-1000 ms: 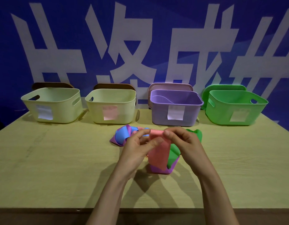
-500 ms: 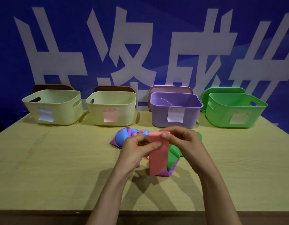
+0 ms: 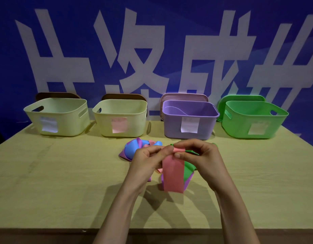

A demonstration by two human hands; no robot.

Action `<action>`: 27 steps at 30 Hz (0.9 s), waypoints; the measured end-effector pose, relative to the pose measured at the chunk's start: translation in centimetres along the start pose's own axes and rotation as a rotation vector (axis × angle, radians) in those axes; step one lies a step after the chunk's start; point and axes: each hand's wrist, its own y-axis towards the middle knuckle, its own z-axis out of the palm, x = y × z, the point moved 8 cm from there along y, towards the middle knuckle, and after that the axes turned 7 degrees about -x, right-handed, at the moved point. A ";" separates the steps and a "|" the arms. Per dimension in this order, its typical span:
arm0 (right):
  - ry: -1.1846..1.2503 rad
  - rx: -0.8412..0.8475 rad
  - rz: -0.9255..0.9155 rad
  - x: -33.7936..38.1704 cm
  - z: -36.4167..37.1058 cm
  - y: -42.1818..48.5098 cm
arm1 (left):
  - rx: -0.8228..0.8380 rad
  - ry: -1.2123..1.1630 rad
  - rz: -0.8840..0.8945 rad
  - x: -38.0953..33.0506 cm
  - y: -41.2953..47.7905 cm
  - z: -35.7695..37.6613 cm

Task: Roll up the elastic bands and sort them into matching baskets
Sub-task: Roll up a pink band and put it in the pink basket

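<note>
My left hand (image 3: 147, 160) and my right hand (image 3: 200, 156) both pinch the top end of a pink elastic band (image 3: 173, 175), which hangs flat toward the table with its top edge curled over into a small roll. Behind the hands lies a pile of bands: a blue one (image 3: 133, 148), a purple one (image 3: 123, 154) and a green one (image 3: 188, 169). Along the back stand a pale yellow basket with a white label (image 3: 64, 103), a pale yellow basket with a pink label (image 3: 132, 104), a purple basket (image 3: 210, 124) and a green basket (image 3: 240, 125).
The wooden table (image 3: 55, 182) stretches to the front edge near me. Lids lean behind the baskets against a blue wall with large white characters (image 3: 152, 50). The purple basket holds a faint curved shape I cannot identify.
The pink band has been lifted and straightened so it hangs longer and flatter, and its top edge has begun curling over between my fingertips. The hands stay close together.
</note>
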 end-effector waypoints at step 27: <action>0.127 -0.035 0.090 -1.3 -0.3 -0.2 | 0.027 -0.056 -0.101 1.3 0.0 0.2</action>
